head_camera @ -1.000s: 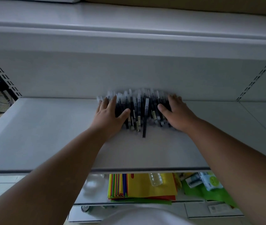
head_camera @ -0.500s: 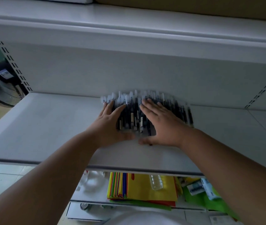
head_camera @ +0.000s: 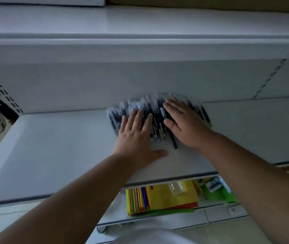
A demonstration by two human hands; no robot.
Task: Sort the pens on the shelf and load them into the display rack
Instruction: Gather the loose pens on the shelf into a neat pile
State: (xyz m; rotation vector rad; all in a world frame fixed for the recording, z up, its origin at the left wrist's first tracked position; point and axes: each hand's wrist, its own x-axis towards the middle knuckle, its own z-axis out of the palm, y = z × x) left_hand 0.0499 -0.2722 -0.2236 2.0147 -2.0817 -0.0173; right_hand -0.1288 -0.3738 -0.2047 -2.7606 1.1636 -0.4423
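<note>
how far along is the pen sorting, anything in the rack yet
Early stage. Done: nothing visibly; no display rack is in view. In hand: the left hand and right hand lie flat with straight fingers on the heap of pens at the back of the shelf, gripping none. Left: sorting and all loading.

A pale grey shelf (head_camera: 52,147) fills the middle of the frame, its front edge running from lower left up toward the right. A heap of dark pens (head_camera: 155,110) lies on it at centre, pushed against the back panel, most of them pointing roughly front to back; one dark pen (head_camera: 172,140) sticks out nearer the front edge than the rest. The left hand (head_camera: 136,136) lies flat with fingers on the pens and thumb on the bare shelf. The right hand (head_camera: 186,124) lies flat over the right part of the heap.

Below, at lower centre, a lower shelf (head_camera: 216,214) carries a stack of coloured sheets (head_camera: 161,199), yellow on top, with a clear bottle (head_camera: 175,188) lying on them.
</note>
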